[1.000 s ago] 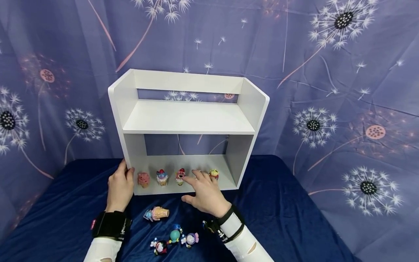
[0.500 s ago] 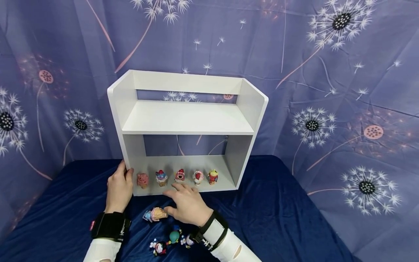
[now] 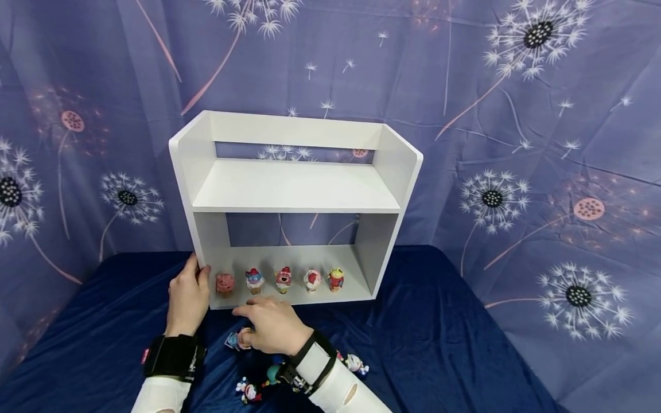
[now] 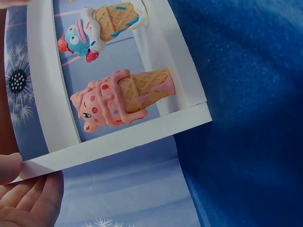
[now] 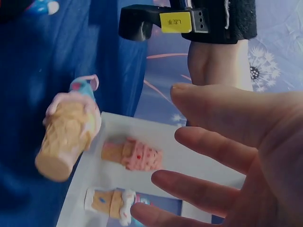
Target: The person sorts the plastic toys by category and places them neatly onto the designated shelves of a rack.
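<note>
My left hand (image 3: 187, 298) grips the left side panel of a white shelf (image 3: 296, 209), thumb on one face and fingers on the other. My right hand (image 3: 276, 326) hovers with fingers spread over an ice-cream-cone figurine (image 5: 71, 127) that lies on the blue cloth; in the right wrist view they look apart. On the lower shelf board stands a row of figurines: a pink bear cone (image 4: 116, 99), a blue-faced cone (image 3: 255, 279), a red-hatted figure (image 3: 283, 278), a red-and-white figure (image 3: 312, 279) and a yellow-topped one (image 3: 335, 278).
Several small figurines lie on the blue cloth (image 3: 439, 344) in front: a black-and-red one (image 3: 249, 391), a teal one (image 3: 272, 374) partly behind my right wrist, and a white-faced one (image 3: 355, 363) right of my forearm. A purple dandelion-print curtain (image 3: 516, 132) hangs behind.
My right hand has moved left and toward me, from the right end of the figurine row to above the lying cone figurine. My left hand has stayed on the shelf.
</note>
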Demonstrator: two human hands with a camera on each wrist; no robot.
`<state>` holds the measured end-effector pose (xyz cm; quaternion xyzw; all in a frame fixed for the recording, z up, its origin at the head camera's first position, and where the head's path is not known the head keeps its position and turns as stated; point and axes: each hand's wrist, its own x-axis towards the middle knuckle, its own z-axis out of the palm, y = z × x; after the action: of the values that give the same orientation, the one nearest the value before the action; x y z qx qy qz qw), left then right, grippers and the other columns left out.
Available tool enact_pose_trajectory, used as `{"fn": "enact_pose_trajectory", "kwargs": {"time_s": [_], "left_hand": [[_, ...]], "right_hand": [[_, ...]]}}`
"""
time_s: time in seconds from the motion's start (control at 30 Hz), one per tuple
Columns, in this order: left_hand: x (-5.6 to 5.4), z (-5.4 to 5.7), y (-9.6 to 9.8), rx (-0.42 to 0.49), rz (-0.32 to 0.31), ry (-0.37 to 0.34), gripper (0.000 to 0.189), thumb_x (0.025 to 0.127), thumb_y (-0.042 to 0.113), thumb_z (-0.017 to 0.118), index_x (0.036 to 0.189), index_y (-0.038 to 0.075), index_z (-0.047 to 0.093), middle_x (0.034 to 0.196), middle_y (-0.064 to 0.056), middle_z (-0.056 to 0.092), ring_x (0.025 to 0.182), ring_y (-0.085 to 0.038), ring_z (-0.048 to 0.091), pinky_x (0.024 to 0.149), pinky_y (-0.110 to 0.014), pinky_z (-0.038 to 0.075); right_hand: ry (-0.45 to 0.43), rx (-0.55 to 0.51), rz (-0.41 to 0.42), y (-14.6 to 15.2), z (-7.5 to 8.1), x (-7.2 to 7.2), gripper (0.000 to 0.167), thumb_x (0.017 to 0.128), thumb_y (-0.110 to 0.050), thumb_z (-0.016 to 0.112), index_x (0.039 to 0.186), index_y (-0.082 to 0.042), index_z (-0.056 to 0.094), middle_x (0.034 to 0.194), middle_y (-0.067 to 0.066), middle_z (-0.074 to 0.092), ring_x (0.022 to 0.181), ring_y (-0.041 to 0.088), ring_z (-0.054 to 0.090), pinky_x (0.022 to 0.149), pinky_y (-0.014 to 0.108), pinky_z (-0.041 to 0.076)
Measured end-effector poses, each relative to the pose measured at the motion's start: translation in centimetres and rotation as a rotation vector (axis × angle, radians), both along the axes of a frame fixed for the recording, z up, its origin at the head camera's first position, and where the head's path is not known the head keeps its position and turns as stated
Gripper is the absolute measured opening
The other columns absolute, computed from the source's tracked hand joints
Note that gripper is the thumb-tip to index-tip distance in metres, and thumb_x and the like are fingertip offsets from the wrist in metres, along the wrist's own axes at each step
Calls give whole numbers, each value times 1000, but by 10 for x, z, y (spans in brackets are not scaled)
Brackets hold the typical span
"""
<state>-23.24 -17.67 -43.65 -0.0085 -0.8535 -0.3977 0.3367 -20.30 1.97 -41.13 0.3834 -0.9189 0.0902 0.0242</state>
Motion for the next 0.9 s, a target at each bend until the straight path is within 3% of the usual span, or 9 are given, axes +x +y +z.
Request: {"fn": "enact_pose_trajectory", "kwargs": {"time_s": [0.13,0.23,0.6,0.9], "left_hand": [[0,0,-1,-3,-5,1,28,101,4,53,128,-2,54,109,-32,64,92,-50,63,72,-60,47],[0,0,-2,-8,-10,-11,29,101,5,51,130,-2,52,110,-33,63,92,-50,63,71,-59,48],[-1,0,-1,1,-2,0,26,100,4,53,126,-2,54,107,-32,64,91,-50,63,72,-60,46],[0,0,-1,13,-8,-14,29,101,6,53,129,-1,54,109,-32,64,94,-49,63,74,-59,47]], "right_hand": [[4,23,22,-14,-3,-2,42,88,-38,72,129,-29,65,124,-12,61,102,5,60,71,25,51],[-10,53,17,-25,-8,-2,42,87,-42,72,127,-31,66,117,-16,63,98,2,60,69,27,51],[-117,126,-139,-52,-35,-7,40,83,-41,76,122,-37,68,114,-17,65,99,5,61,70,38,49],[-176,143,-135,-54,-35,-12,36,81,-25,79,115,-32,72,108,-17,66,93,2,61,71,25,51]]}}
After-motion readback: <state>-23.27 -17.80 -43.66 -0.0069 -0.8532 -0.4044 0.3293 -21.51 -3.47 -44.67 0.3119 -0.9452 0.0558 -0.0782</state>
